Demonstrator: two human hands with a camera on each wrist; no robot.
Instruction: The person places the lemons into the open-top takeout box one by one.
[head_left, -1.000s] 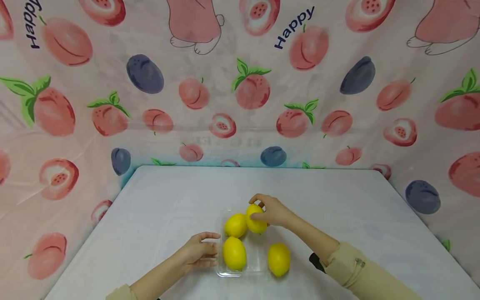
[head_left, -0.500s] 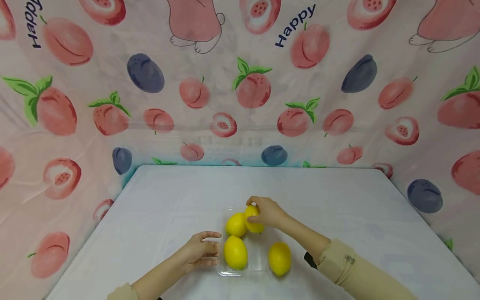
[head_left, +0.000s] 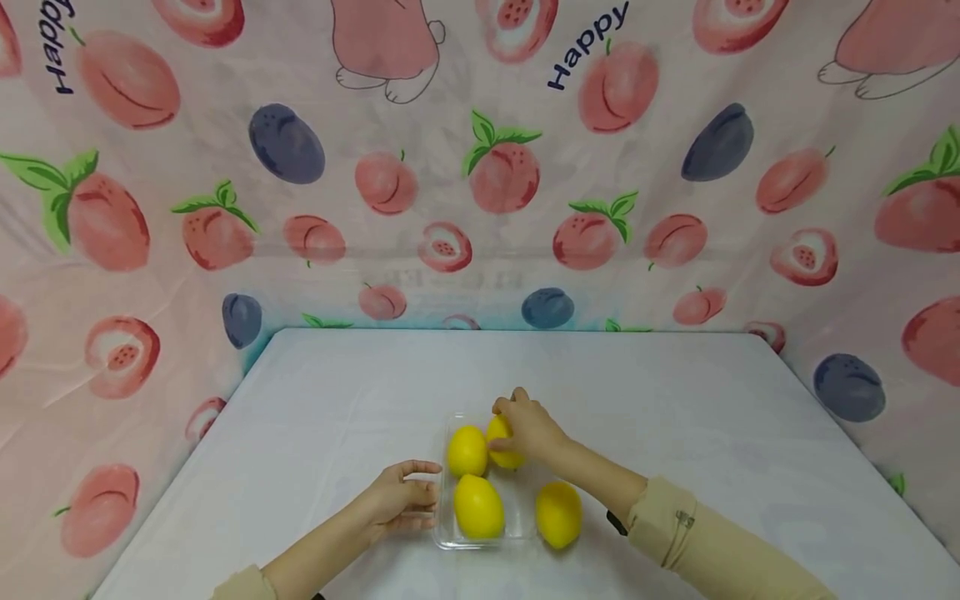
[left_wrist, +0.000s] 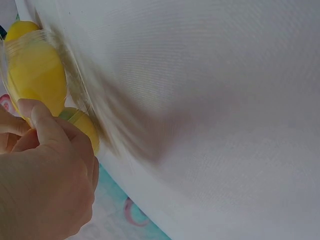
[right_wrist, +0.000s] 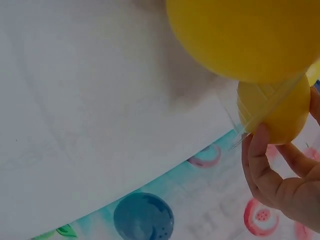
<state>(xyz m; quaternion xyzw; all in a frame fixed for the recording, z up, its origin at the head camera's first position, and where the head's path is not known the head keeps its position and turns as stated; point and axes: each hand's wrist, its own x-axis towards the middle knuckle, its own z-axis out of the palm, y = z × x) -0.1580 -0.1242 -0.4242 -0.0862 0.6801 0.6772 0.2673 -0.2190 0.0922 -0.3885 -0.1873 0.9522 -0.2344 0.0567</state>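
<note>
With the clear plastic tray (head_left: 517,504) on the white table (head_left: 637,392) taken as the dial, the right hand (head_left: 534,429), at one o'clock, has its grip closed round the held lemon (head_left: 498,431), which sits within the tray's outline; contact with the tray floor cannot be confirmed. The left hand (head_left: 405,498), at nine o'clock, has a loose, wide grip, fingers extended and spread with their tips at the tray's wall. Inside, the rear lemon (head_left: 468,452) lies at eleven and the front lemon (head_left: 478,507) at seven; the outer lemon (head_left: 558,515) rests just beside the tray at four.
</note>
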